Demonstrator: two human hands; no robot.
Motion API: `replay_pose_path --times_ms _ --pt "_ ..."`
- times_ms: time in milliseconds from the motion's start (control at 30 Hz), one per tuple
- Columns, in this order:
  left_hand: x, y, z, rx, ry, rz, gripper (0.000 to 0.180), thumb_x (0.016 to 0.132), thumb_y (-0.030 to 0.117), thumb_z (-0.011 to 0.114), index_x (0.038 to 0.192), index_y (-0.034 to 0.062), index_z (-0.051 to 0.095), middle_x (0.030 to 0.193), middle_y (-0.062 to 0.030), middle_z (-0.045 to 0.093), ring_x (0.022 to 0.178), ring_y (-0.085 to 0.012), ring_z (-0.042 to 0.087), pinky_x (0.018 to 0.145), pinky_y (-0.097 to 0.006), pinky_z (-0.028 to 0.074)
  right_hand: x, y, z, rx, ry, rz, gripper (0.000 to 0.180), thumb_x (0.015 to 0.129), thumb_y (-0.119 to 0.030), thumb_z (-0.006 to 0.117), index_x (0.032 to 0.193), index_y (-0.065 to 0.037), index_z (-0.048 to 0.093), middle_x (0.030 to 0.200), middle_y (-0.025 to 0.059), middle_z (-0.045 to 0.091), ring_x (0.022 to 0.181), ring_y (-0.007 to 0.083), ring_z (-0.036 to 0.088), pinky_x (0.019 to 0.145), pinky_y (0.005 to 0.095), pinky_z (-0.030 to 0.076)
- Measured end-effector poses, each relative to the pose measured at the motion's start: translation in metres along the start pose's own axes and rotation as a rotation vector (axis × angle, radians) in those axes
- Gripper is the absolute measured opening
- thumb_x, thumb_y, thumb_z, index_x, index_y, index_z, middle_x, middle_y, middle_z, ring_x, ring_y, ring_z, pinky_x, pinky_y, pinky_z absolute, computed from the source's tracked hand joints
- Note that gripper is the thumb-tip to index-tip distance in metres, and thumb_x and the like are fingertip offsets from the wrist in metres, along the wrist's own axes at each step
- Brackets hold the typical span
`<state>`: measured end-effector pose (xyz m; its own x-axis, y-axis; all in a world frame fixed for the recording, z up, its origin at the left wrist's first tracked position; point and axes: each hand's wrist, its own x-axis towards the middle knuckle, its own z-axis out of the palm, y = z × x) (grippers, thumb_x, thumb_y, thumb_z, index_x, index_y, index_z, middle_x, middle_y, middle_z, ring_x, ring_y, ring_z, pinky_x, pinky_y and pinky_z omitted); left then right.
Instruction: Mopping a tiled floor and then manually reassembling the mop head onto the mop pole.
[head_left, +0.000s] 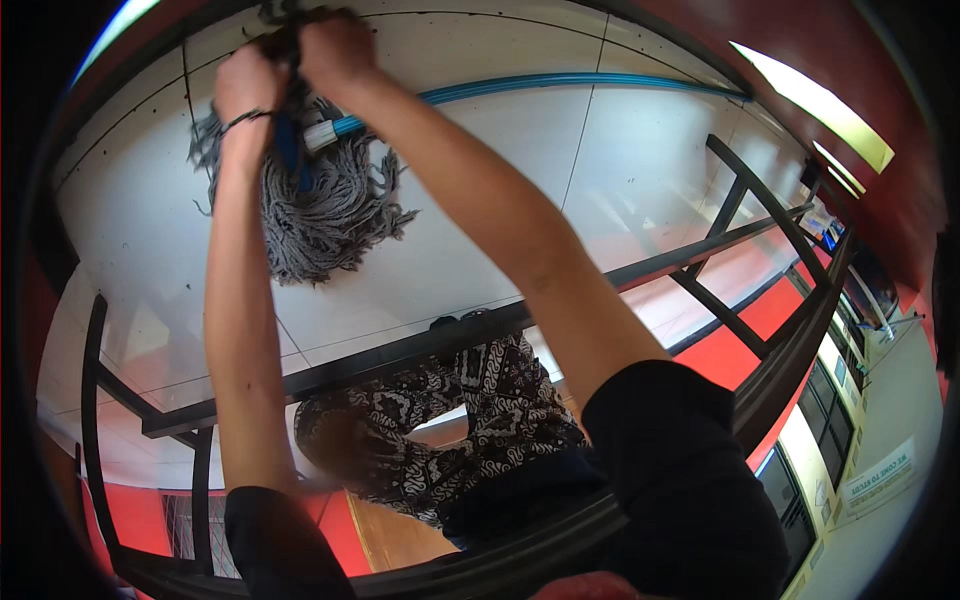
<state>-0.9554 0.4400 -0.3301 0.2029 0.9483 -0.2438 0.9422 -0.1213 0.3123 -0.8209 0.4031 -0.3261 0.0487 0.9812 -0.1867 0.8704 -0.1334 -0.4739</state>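
Observation:
A string mop head with grey strands lies spread on white floor tiles at the upper left. Its blue clamp and white collar show among the strands, and a blue handle runs from there to the right. Both arms stretch out to the far side of the mop. My left hand is closed in a fist around dark strands, a thin dark band at its wrist. Close beside it, my right hand is closed on the same bunch, slightly blurred. The fingertips of both hands are hidden.
A dark metal frame with legs and crossbars runs across the view between me and the mop. My patterned trousers show below it. Red wall panels and dark-framed windows stand to the right.

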Motion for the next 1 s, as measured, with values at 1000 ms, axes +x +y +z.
replay_pose_path --times_ms 1000 --pt "-0.214 -0.064 -0.006 0.042 -0.418 0.346 0.017 0.082 0.026 0.066 0.093 0.0132 0.068 0.083 -0.0061 0.069 0.08 -0.0272 0.067 0.077 -0.044 0.044 -0.15 -0.056 0.04 0.024 -0.403 -0.276 0.01 0.075 -0.007 0.063 0.085 -0.006 0.062 0.088 0.0139 0.067 0.082 0.0369 0.068 0.069 0.0487 0.055"
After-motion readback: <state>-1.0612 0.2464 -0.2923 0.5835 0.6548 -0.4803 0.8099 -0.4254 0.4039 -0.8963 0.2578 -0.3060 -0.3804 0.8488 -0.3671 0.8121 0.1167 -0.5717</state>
